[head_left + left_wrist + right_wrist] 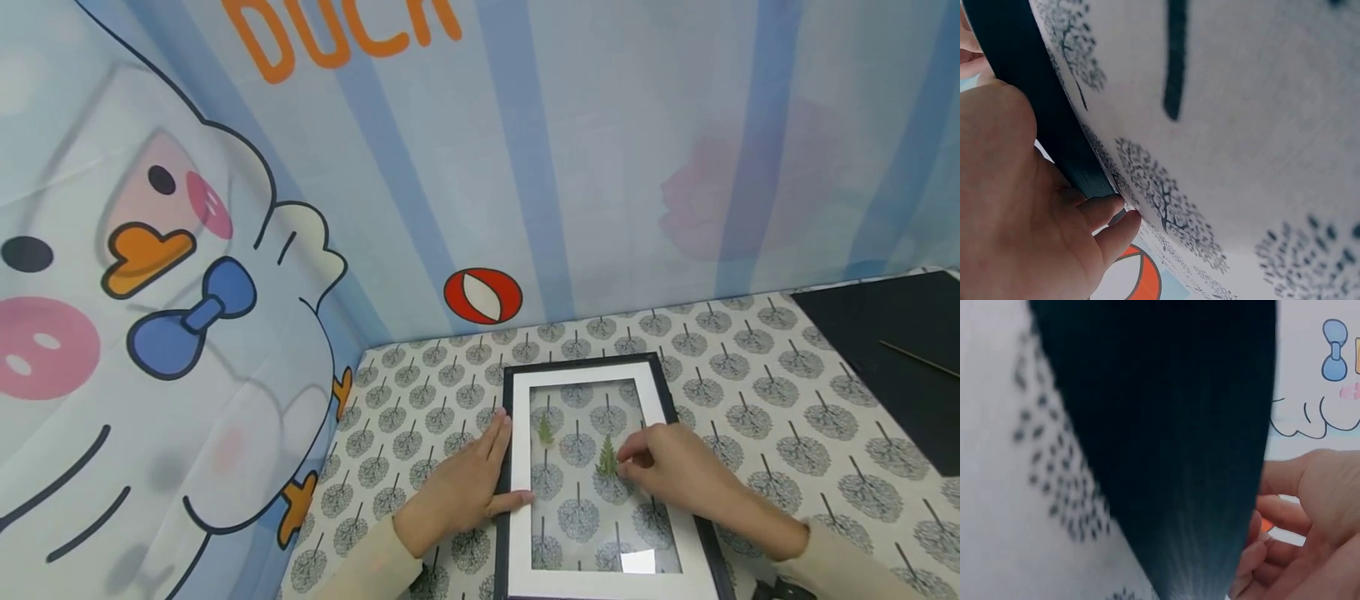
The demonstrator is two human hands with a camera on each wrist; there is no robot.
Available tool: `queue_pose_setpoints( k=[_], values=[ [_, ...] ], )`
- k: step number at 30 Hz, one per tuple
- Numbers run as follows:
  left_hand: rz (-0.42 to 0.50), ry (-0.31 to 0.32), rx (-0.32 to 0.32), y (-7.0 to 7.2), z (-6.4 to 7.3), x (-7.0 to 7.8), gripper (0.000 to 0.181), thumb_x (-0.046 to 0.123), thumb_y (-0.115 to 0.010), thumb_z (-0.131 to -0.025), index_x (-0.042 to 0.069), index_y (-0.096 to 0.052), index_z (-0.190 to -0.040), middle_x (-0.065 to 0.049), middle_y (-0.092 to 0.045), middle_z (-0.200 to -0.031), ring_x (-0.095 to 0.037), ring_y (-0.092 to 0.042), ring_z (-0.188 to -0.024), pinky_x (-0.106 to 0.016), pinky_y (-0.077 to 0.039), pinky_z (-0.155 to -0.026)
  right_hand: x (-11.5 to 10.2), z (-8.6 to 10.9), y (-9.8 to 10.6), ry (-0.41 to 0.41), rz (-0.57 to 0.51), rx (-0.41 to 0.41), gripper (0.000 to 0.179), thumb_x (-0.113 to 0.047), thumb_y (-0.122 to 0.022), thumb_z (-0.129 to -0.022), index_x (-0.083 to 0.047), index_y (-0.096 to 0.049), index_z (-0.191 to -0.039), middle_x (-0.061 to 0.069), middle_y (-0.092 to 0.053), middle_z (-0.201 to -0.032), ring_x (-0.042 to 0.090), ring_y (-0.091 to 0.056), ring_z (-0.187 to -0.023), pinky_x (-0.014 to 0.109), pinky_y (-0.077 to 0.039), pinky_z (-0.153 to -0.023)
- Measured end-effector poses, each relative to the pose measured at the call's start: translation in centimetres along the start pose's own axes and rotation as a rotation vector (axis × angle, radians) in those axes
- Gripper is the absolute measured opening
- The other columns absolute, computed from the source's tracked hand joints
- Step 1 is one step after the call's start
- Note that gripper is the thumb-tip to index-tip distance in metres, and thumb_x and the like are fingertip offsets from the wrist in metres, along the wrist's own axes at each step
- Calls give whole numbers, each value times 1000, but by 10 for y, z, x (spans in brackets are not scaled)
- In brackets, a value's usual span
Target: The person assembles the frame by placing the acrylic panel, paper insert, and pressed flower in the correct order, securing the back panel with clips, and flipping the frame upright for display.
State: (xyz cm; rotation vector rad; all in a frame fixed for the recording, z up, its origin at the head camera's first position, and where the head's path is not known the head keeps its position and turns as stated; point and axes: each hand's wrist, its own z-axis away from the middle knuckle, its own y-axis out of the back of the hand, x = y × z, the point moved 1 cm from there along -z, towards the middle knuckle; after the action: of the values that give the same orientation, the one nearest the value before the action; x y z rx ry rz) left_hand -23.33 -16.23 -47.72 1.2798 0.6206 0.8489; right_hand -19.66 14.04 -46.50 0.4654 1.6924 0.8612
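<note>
A picture frame (662, 383) with a black rim, a white inner border and a clear pane lies on the patterned cloth. My left hand (461, 479) rests along its left side, fingers fairly straight against the black edge and thumb across the white border. In the left wrist view, that hand (1029, 194) lies against the frame's dark outer side (1035, 81). Over the pane, my right hand (667, 462) has thumb and forefinger pinched together at the right edge of a green fern leaf (607, 457). A smaller fern leaf (545, 431) lies at the pane's upper left.
A black board (885, 333) lies at the far right, with a thin stick (918, 358) on it. Behind the tree-print tablecloth (420, 383) stands a blue striped backdrop (600, 167) with a cartoon duck (225, 433). Light reflects off the pane's lower part.
</note>
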Motion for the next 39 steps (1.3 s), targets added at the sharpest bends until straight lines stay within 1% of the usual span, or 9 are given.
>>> queue_pose_setpoints(
  k=[3,5,10,14,20,26,28,35,39],
  values=[
    [-4,-1,-2,0,0,0,107,79,-38,-100,6,-2,-170,-14,1,-178,-34,-37,-157,-45,-41,-125,-1,0,1,66,35,-13,13,-13,-83,-86,-12,-84,-99,-9,-69,-82,-2,-53,-68,17,-49,-60],
    [-6,1,-1,-1,0,0,107,79,-38,-100,6,-3,-170,-14,1,-178,-34,-39,-157,-45,-42,-125,-1,0,2,130,93,-8,15,-16,-83,-87,-14,-84,-101,-9,-67,-87,0,-54,-74,19,-50,-62],
    [-7,-2,-2,-1,0,0,106,78,-38,-100,6,-3,-170,-14,1,-178,-34,-40,-156,-45,-42,-125,0,1,0,307,279,37,11,-19,-83,-88,-21,-86,-99,-5,-71,-103,13,-61,-96,31,-59,-78],
    [-8,0,-9,-3,-1,0,106,79,-37,-100,7,-2,-170,-14,2,-178,-34,-39,-156,-45,-42,-125,2,2,-2,385,309,19,10,-17,-82,-89,-19,-85,-98,-5,-73,-106,16,-61,-100,35,-60,-85],
    [-10,0,-6,-4,-1,0,106,79,-36,-100,6,-3,-170,-14,2,-178,-34,-39,-156,-45,-42,-125,7,1,0,436,327,-39,16,-18,-80,-91,-18,-85,-106,-3,-75,-114,20,-65,-109,43,-61,-94],
    [-8,1,-4,-2,0,0,105,78,-37,-101,7,-2,-170,-13,1,-178,-34,-39,-156,-45,-42,-125,12,-2,6,466,291,-86,19,-21,-79,-93,-17,-84,-111,-2,-75,-120,23,-65,-115,47,-60,-97],
    [-4,4,1,-2,-1,0,106,78,-38,-100,6,-3,-170,-14,1,-178,-34,-39,-156,-45,-42,-125,13,-3,7,472,286,-92,19,-21,-78,-94,-17,-84,-112,-1,-75,-120,24,-65,-115,48,-60,-97],
    [9,6,4,-3,0,0,107,79,-38,-100,6,-3,-170,-14,1,-178,-34,-38,-157,-46,-41,-125,13,-2,8,441,267,-91,23,-19,-78,-93,-19,-82,-115,0,-75,-121,24,-67,-113,48,-60,-95],
    [0,8,9,-3,-1,-1,107,80,-37,-100,7,-2,-170,-13,2,-178,-34,-39,-157,-45,-41,-125,13,-1,8,451,278,-84,24,-19,-78,-93,-18,-81,-116,0,-75,-122,23,-67,-112,46,-61,-95]
  ],
)
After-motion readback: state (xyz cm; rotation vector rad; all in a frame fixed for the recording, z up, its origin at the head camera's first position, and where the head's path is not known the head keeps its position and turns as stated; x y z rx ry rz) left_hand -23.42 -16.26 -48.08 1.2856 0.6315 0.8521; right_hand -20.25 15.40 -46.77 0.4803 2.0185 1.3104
